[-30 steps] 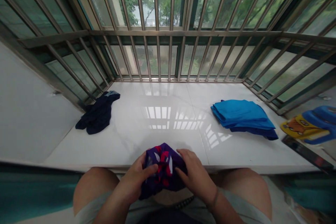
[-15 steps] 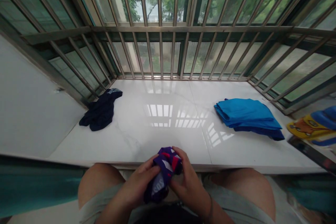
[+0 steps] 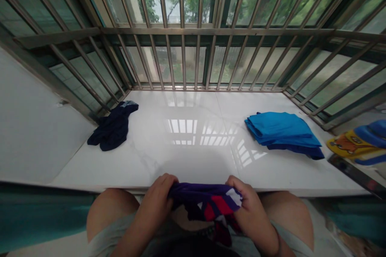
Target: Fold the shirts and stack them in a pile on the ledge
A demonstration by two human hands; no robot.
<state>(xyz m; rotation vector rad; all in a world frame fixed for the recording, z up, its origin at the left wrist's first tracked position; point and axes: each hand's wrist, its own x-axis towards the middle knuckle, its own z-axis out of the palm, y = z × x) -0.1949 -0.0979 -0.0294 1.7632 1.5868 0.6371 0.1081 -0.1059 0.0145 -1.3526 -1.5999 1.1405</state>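
A purple cloth garment [image 3: 199,192] with red and white patches is stretched between my two hands at the front edge of the white sill. My left hand [image 3: 161,196] grips its left end, fingers curled over the cloth. At the patterned right end, my right hand [image 3: 249,204] is closed on the fabric. Part of the garment hangs down below, between my knees. Its exact kind cannot be made out.
On the glossy white sill [image 3: 187,104], a dark navy garment [image 3: 114,126] lies crumpled at the left. Folded blue cloth [image 3: 283,130] is stacked at the right, near a yellow and blue object [image 3: 358,140]. Metal bars [image 3: 183,60] line the window behind.
My hands have moved apart, the right one further right. The purple garment, bunched up before, is now spread out sideways between them.
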